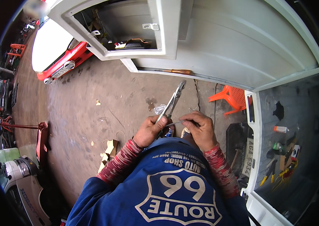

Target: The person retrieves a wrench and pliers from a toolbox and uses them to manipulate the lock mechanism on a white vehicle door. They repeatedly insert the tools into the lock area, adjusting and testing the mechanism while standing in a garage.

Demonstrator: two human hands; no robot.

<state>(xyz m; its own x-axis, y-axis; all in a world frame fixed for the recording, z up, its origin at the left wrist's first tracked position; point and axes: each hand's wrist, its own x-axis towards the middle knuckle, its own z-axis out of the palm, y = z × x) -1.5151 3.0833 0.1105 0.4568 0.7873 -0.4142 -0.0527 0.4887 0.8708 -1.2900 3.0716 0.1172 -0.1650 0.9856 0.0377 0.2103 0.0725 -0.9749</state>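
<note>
My left hand (151,130) is closed around the handles of long silver pliers (172,102), their head pointing up and away from me. In front of my waist, my right hand (200,129) pinches a thin grey piece of wire (176,123). Its other end reaches to the fingers of my left hand; whether they grip it too, I cannot tell. Beyond the pliers, a screwdriver (181,71) with an amber handle rests along the lower ledge of a white vehicle panel (242,45).
An orange plastic chair (233,98) stands under the panel's edge. Pliers with yellow handles (268,172) and other items lie behind the glass at right. A red-and-white car (59,51) is at far left, a red floor jack (42,145) below it. Cardboard (108,152) lies near my left arm.
</note>
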